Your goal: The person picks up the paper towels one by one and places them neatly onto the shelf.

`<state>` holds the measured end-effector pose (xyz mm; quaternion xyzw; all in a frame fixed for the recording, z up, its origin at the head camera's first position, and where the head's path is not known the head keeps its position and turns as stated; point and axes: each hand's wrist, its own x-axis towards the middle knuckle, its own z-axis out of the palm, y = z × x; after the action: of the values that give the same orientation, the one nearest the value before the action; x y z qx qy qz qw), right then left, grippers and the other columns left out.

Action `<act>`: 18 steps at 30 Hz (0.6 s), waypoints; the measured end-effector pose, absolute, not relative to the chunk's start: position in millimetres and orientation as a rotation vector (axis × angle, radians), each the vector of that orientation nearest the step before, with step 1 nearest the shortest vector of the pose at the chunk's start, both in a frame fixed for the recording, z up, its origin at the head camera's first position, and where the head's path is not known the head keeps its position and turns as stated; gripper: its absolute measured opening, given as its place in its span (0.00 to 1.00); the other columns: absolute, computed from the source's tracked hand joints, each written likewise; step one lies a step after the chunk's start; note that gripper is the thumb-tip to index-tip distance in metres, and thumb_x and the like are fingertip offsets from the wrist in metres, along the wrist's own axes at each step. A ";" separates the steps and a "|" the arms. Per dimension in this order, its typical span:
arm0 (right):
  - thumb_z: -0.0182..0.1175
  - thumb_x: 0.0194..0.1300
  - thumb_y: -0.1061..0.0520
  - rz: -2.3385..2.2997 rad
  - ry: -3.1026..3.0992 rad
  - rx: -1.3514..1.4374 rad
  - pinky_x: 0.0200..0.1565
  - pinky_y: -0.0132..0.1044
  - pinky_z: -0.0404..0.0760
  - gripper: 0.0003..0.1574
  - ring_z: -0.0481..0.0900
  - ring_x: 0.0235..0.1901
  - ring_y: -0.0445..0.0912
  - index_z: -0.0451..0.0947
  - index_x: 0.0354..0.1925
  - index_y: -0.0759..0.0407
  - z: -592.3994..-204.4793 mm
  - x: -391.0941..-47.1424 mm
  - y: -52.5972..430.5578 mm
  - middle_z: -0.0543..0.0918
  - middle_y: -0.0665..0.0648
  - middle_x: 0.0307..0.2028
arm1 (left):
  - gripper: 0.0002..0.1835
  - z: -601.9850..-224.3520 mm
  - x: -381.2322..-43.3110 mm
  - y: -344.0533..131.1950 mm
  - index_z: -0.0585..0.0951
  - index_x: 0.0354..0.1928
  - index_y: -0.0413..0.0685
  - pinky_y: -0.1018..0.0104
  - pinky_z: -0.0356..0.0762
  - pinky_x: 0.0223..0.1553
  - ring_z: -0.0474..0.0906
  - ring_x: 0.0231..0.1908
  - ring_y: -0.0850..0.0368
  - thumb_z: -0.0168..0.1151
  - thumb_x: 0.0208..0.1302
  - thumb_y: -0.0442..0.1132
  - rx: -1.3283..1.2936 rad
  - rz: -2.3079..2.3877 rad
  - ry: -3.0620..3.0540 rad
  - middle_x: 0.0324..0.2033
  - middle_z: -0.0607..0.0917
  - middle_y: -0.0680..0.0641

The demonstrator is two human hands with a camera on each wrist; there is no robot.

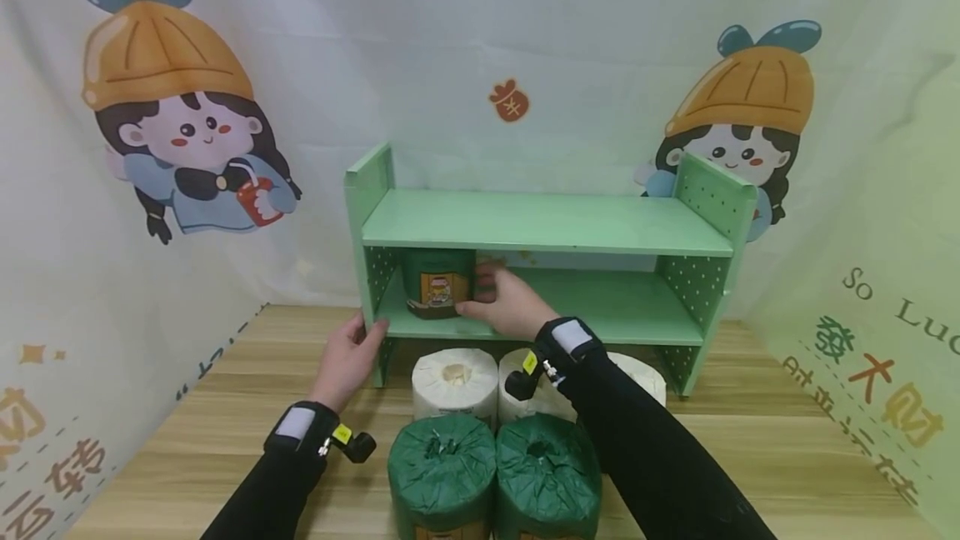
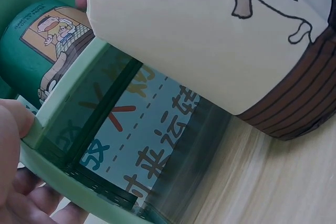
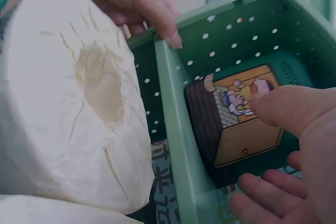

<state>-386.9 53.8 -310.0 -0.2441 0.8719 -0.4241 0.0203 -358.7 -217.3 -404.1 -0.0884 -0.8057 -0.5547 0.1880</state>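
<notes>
A green-wrapped paper roll [image 1: 441,277] with a cartoon label stands at the left end of the middle board of a green shelf [image 1: 547,219]. My right hand [image 1: 512,303] is at the roll's right side, its thumb at the label and the other fingers spread loosely beside it in the right wrist view. My left hand [image 1: 348,361] holds the shelf's left side panel, thumb on the front and fingers behind the edge, as the left wrist view [image 2: 23,145] shows.
In front of the shelf stand several cream paper rolls [image 1: 455,382], one partly behind my right forearm. Nearer me are two green-wrapped rolls [image 1: 442,465] side by side on the wooden table [image 1: 187,440]. A printed cloth [image 1: 450,40] hangs behind.
</notes>
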 end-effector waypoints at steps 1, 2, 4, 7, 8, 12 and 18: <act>0.65 0.68 0.47 -1.325 2.703 -0.767 0.57 0.46 0.75 0.47 0.69 0.60 0.52 0.54 0.73 0.62 -309.8 -385.0 56.3 0.65 0.62 0.67 | 0.23 -404.4 -358.8 -217.0 0.73 0.67 0.46 0.45 0.73 0.56 0.71 0.57 0.52 0.53 0.77 0.49 -0.249 -1.566 -2.267 0.59 0.77 0.42; 0.65 0.68 0.47 -1.335 2.703 -0.776 0.57 0.46 0.75 0.47 0.69 0.60 0.52 0.55 0.73 0.61 -309.4 -382.7 59.1 0.65 0.61 0.67 | 0.23 -404.6 -359.0 -216.8 0.73 0.66 0.46 0.45 0.73 0.56 0.71 0.57 0.52 0.52 0.77 0.50 -0.246 -1.563 -2.270 0.59 0.77 0.42; 0.65 0.68 0.45 -1.351 2.708 -0.810 0.56 0.47 0.76 0.46 0.69 0.60 0.52 0.56 0.73 0.60 -307.5 -375.9 65.2 0.64 0.59 0.68 | 0.23 -405.1 -359.9 -216.8 0.74 0.66 0.46 0.45 0.73 0.55 0.72 0.56 0.53 0.52 0.77 0.50 -0.244 -1.560 -2.271 0.58 0.77 0.42; 0.65 0.68 0.45 -1.390 2.693 -0.873 0.56 0.47 0.76 0.45 0.68 0.60 0.51 0.57 0.72 0.59 -303.3 -361.2 77.7 0.64 0.56 0.67 | 0.23 -405.0 -360.6 -217.3 0.75 0.64 0.45 0.46 0.74 0.54 0.72 0.55 0.53 0.52 0.77 0.51 -0.244 -1.553 -2.279 0.57 0.78 0.42; 0.65 0.68 0.45 -1.413 2.679 -0.898 0.56 0.47 0.76 0.44 0.68 0.60 0.51 0.57 0.72 0.58 -302.2 -356.2 82.4 0.65 0.55 0.67 | 0.23 -404.9 -360.7 -217.5 0.75 0.65 0.45 0.46 0.74 0.54 0.72 0.55 0.53 0.52 0.77 0.51 -0.245 -1.553 -2.279 0.57 0.78 0.42; 0.66 0.68 0.48 -1.513 2.615 -0.999 0.57 0.47 0.75 0.40 0.68 0.60 0.49 0.60 0.70 0.55 -298.7 -335.4 102.8 0.66 0.51 0.66 | 0.23 -405.2 -360.4 -218.1 0.74 0.65 0.45 0.46 0.74 0.54 0.72 0.55 0.52 0.52 0.78 0.50 -0.253 -1.543 -2.285 0.58 0.77 0.41; 0.65 0.69 0.49 -1.610 2.567 -1.052 0.59 0.51 0.72 0.37 0.68 0.59 0.47 0.61 0.70 0.48 -294.6 -295.5 134.5 0.67 0.49 0.65 | 0.23 -405.8 -361.5 -218.5 0.73 0.66 0.45 0.44 0.73 0.55 0.71 0.57 0.51 0.51 0.78 0.49 -0.261 -1.540 -2.290 0.59 0.76 0.41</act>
<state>-295.5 134.5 -294.6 -0.3278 0.7998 -0.5017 -0.0327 -361.5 -218.5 -405.8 -0.0925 -0.8120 -0.5462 0.1836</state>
